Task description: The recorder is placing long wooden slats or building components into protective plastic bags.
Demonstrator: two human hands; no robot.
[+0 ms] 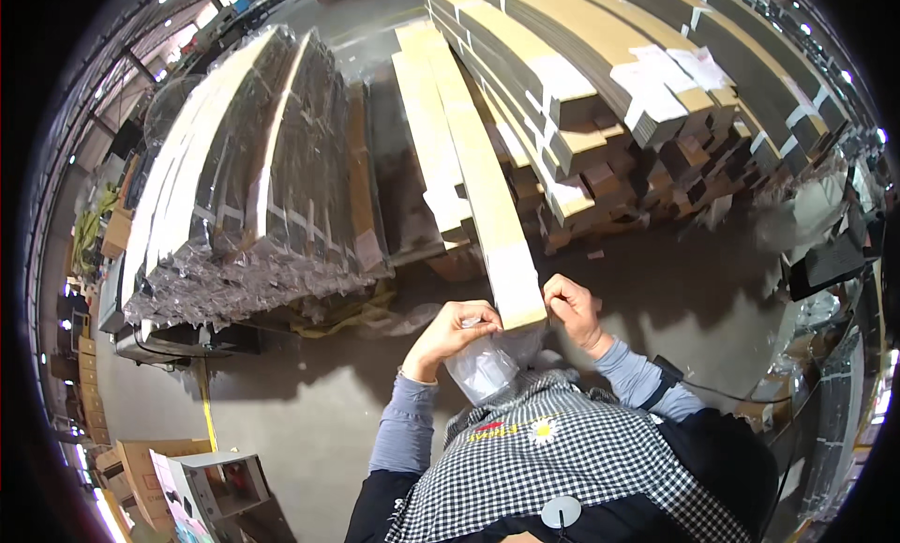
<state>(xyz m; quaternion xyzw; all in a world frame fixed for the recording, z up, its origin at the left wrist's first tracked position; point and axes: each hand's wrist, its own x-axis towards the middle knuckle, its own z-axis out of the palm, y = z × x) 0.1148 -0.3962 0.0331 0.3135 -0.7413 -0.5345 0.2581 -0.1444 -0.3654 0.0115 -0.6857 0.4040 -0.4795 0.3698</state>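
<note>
Right now the left hand pinches a clear plastic bag at the near end of a long flat cardboard box; the right hand has its fingers clenched on that end's right corner, while the box's far end rests on stacked flat cartons above the concrete floor

Grey-blue long sleeves under a black-and-white checked apron with a daisy emblem.

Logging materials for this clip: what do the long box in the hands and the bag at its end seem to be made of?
Long box: apparently brown corrugated cardboard, matte, with a paler taped or labelled end. Bag: thin clear plastic film, glossy and crinkled, see-through. Left hand and right hand grip at the box's near end.
</note>
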